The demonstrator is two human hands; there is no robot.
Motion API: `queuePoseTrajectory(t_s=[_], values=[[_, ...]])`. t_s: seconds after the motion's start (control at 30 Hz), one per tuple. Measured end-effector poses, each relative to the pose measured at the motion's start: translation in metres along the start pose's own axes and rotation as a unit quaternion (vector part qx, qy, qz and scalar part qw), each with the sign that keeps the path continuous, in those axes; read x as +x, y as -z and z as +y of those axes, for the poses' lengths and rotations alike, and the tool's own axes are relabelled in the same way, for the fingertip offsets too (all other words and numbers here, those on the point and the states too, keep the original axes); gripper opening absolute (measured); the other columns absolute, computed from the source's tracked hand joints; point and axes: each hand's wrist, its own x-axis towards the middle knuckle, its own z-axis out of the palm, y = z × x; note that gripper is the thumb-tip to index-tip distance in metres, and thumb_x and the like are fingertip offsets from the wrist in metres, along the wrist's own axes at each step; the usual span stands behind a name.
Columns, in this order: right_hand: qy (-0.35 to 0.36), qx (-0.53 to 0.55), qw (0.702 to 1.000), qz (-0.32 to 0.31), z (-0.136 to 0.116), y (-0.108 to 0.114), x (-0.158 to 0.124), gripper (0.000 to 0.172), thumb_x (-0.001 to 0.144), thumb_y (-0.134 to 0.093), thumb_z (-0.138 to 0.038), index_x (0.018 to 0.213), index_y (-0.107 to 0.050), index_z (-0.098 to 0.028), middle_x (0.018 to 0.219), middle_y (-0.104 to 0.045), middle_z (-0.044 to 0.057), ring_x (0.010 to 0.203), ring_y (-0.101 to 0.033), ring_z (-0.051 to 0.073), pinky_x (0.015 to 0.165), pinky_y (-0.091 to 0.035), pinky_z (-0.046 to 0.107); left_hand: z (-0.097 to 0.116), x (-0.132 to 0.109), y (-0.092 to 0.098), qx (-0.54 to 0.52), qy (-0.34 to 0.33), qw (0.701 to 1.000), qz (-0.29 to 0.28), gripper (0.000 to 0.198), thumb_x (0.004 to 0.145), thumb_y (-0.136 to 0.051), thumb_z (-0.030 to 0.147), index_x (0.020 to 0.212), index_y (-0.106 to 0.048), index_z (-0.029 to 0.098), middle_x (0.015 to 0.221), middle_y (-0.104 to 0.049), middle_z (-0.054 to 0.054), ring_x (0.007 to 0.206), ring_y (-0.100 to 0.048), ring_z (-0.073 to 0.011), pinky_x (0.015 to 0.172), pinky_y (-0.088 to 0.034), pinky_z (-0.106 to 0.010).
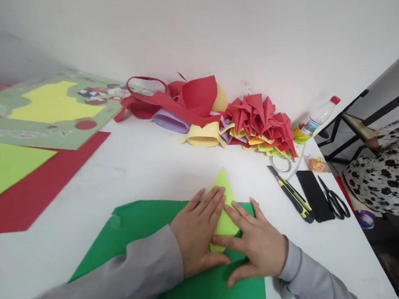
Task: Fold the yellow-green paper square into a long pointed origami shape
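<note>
Fingers of the left hand (pixel 199 235) lie extended over the folded lime paper (pixel 228 221); from my remote view I see that hand flattened, thumb stretched sideways. The right hand (pixel 259 241) is unclenched too, fingers spread, some tips touching the paper's right side. I see neither closed around anything. The paper, partly covered from me, tapers to a sharp far point; it lies on the green sheet (pixel 136 240), its tip reaching past onto the white table (pixel 330 266).

Forward-down head view, apparently close
</note>
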Motion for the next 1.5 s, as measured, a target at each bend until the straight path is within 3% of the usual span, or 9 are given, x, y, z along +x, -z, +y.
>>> queuePoseTrajectory(t_s=[0.17, 0.3, 0.43, 0.6, 0.83, 1.1, 1.27, 1.43, 1.5], values=[[0.006, -0.011, 1.000, 0.013, 0.001, -0.001, 0.000, 0.078, 0.074, -0.056, -0.072, 0.140, -0.038, -0.035, 0.155, -0.015, 0.019, 0.138, -0.023, 0.044, 0.100, -0.010, 0.074, -0.006, -0.003, -0.005, -0.009, -0.016, 1.000, 0.005, 0.117, 0.065, -0.019, 0.091, 0.136, -0.044, 0.001, 0.146, -0.036, -0.024, 0.141, -0.019, -0.0351, 0.115, -0.002, -0.050], [0.008, -0.016, 1.000, 0.018, 0.001, -0.001, -0.002, 0.078, 0.075, -0.056, -0.071, 0.142, -0.035, -0.036, 0.156, -0.014, 0.017, 0.139, -0.020, 0.043, 0.103, -0.009, 0.072, -0.021, -0.005, -0.007, -0.015, -0.063, 0.998, 0.022, 0.074, 0.093, -0.019, 0.062, 0.140, -0.039, 0.008, 0.150, -0.034, -0.016, 0.142, -0.020, -0.0258, 0.115, -0.011, -0.043], [0.012, 0.003, 1.000, 0.011, -0.001, 0.001, -0.002, 0.075, 0.074, -0.058, -0.071, 0.139, -0.040, -0.040, 0.157, -0.013, 0.014, 0.140, -0.016, 0.044, 0.103, -0.009, 0.072, -0.026, -0.004, -0.010, -0.002, -0.055, 0.998, 0.029, 0.054, 0.098, -0.021, 0.040, 0.139, -0.040, 0.011, 0.150, -0.036, -0.012, 0.142, -0.023, -0.0232, 0.114, -0.016, -0.042], [0.009, 0.043, 0.999, -0.018, -0.004, 0.003, -0.002, 0.071, 0.070, -0.056, -0.076, 0.132, -0.049, -0.042, 0.157, -0.014, 0.009, 0.140, -0.009, 0.047, 0.101, -0.008, 0.074, -0.021, -0.001, -0.012, 0.049, -0.056, 0.997, 0.017, 0.053, 0.096, -0.033, 0.041, 0.137, -0.043, 0.009, 0.149, -0.037, -0.014, 0.140, -0.025, -0.0268, 0.113, -0.017, -0.043], [0.034, 0.032, 0.999, -0.012, -0.005, 0.007, -0.003, 0.063, 0.075, -0.054, -0.073, 0.128, -0.055, -0.039, 0.156, -0.021, 0.006, 0.140, -0.012, 0.043, 0.104, -0.011, 0.070, -0.022, -0.001, -0.010, 0.063, -0.062, 0.996, 0.009, 0.053, 0.096, -0.033, 0.042, 0.136, -0.044, 0.009, 0.149, -0.037, -0.015, 0.140, -0.026, -0.0279, 0.113, -0.015, -0.044], [0.074, -0.018, 0.995, 0.071, -0.014, -0.004, -0.004, 0.056, 0.079, -0.054, -0.069, 0.121, -0.061, -0.032, 0.151, -0.033, 0.010, 0.139, -0.021, 0.037, 0.107, -0.008, 0.067, -0.018, -0.001, -0.007, 0.022, -0.035, 0.999, -0.001, 0.052, 0.095, -0.034, 0.040, 0.135, -0.046, 0.010, 0.148, -0.039, -0.013, 0.140, -0.027, -0.0260, 0.114, -0.015, -0.042], [0.128, 0.018, 0.985, 0.110, -0.015, -0.005, -0.004, 0.048, 0.079, -0.053, -0.069, 0.101, -0.071, -0.031, 0.145, -0.041, 0.009, 0.138, -0.027, 0.031, 0.111, -0.004, 0.059, -0.018, -0.001, -0.007, 0.024, -0.037, 0.999, -0.012, 0.052, 0.095, -0.035, 0.039, 0.136, -0.045, 0.009, 0.149, -0.036, -0.014, 0.141, -0.024, -0.0267, 0.115, -0.013, -0.042], [0.058, 0.008, 0.988, 0.145, -0.015, -0.007, -0.003, 0.055, 0.077, -0.056, -0.069, 0.114, -0.066, -0.029, 0.146, -0.040, 0.010, 0.140, -0.023, 0.032, 0.112, -0.007, 0.058, -0.018, 0.000, -0.005, 0.034, -0.036, 0.999, -0.018, 0.054, 0.097, -0.027, 0.042, 0.136, -0.045, 0.010, 0.150, -0.036, -0.013, 0.141, -0.025, -0.0260, 0.114, -0.014, -0.042], [0.063, -0.001, 0.986, 0.154, -0.016, -0.011, -0.002, 0.056, 0.077, -0.055, -0.071, 0.112, -0.066, -0.029, 0.148, -0.038, 0.008, 0.140, -0.022, 0.033, 0.112, -0.007, 0.058, -0.018, 0.000, -0.005, 0.032, -0.033, 0.999, -0.021, 0.055, 0.096, -0.027, 0.043, 0.137, -0.045, 0.011, 0.150, -0.035, -0.012, 0.141, -0.024, -0.0255, 0.114, -0.013, -0.042]])
